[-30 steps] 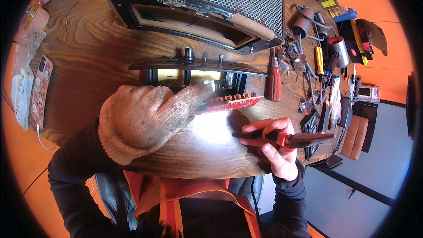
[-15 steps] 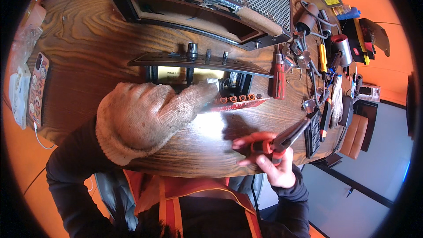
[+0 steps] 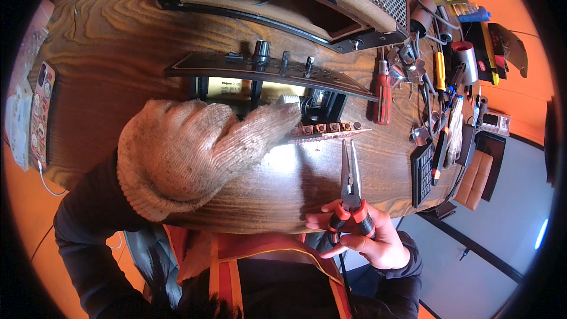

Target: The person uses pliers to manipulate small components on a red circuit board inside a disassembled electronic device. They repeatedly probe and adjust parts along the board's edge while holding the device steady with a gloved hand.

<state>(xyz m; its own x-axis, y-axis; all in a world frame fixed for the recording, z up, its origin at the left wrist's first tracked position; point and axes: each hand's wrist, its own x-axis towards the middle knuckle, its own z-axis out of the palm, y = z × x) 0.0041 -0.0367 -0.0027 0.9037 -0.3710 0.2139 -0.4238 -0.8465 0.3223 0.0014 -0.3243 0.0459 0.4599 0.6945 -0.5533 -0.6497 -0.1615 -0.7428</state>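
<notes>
My left hand (image 3: 186,153), in a soiled off-white knit glove, is closed on the near side of a black control panel assembly (image 3: 277,72). The panel stands on edge with a knob and switches on its far side. By the gloved fingertips are a ribbed white part (image 3: 288,99) and a red circuit board (image 3: 331,134) with a row of small buttons. My bare right hand (image 3: 381,245) grips red-and-black long-nose pliers (image 3: 351,186). Their jaws stand slightly parted, pointing away from me, with the tips just short of the board. The glove hides the left fingers' exact hold.
A cabinet (image 3: 266,9) with metal mesh and a rectangular opening stands behind the panel. To the right lie a red screwdriver (image 3: 383,94), a yellow-handled screwdriver (image 3: 440,71), a black keypad (image 3: 422,176) and tangled cables. At the left edge lies a phone (image 3: 42,112) with a white cable.
My right hand has turned the pliers from pointing right to pointing forward, bringing their tips close to the board. The left hand keeps its hold. The view has shifted slightly.
</notes>
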